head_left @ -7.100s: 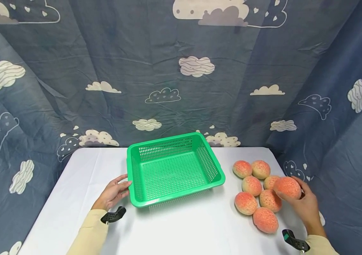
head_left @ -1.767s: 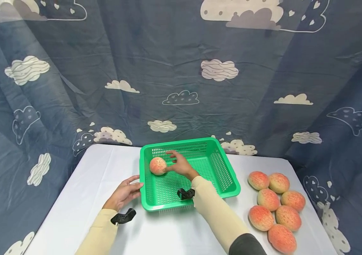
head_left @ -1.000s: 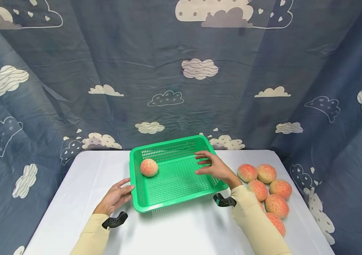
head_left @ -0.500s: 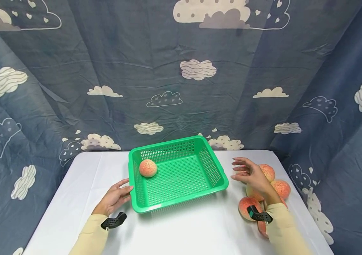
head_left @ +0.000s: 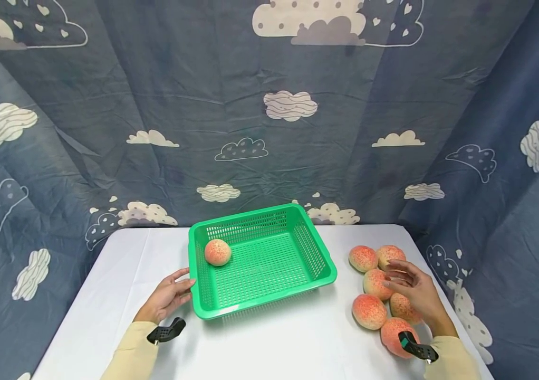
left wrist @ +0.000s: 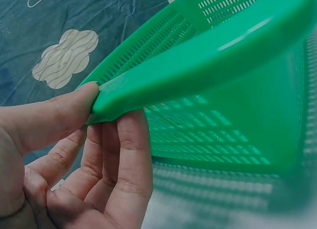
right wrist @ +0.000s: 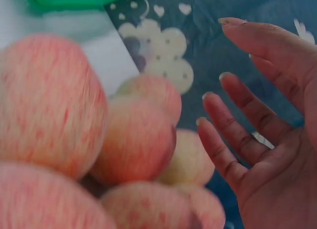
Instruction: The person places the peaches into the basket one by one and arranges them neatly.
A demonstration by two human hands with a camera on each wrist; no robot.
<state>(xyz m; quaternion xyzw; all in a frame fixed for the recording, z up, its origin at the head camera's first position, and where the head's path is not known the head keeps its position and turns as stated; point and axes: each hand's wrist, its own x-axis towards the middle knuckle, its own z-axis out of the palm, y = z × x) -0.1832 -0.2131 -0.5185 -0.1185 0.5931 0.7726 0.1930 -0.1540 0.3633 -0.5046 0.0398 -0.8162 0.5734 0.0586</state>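
A green perforated plastic basket stands mid-table, with one peach in its left end. My left hand pinches the basket's left rim; the left wrist view shows the thumb on top of the rim and fingers beneath. On the right side of the table lies a cluster of several red-yellow peaches. Over the cluster's right side is my right hand, fingers spread and holding nothing, partly covering peaches behind it. The right wrist view has the empty palm beside the peaches.
A white cloth covers the table. Behind it and on both sides hangs a dark blue curtain printed with clouds. Each wrist wears a black strap device, the left one close to the basket's near left corner.
Earlier the right hand carried a peach from the cluster into the basket and let go of it. Since then it has moved right, back over the cluster. The left hand stays at the rim.
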